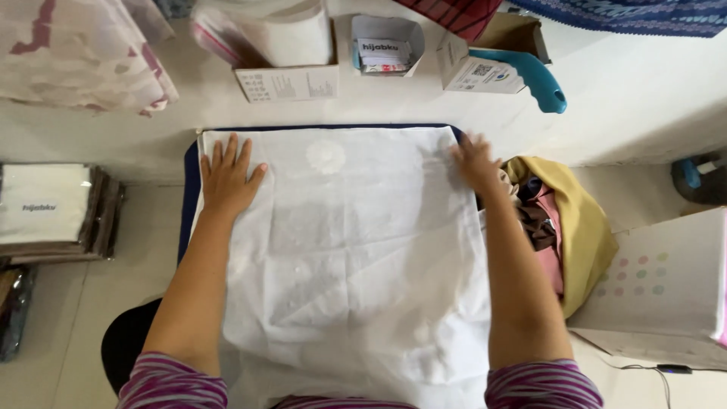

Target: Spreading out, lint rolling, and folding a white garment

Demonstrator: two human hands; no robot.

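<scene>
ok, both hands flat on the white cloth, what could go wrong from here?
1. The right hand sits at the white cloth edge, beside the heap of coloured fabrics; a sweep could drag the cloth askew or snag that heap.
2. The left hand pins one corner only; the near edge overhangs the dark board and may slide off.

The right hand, upper right of centre, is motion-blurred, so its fingers cannot be told apart. The white cloth covers nearly all of the dark board, leaving only a strip at its left and top; the cloth's near edge is cut off at the bottom. Both striped sleeves run off the bottom edge. The patterned fabric at upper left and the blue fabric at upper right are cropped by the frame. The yellow cloth hides much of the pile beneath it.
</scene>
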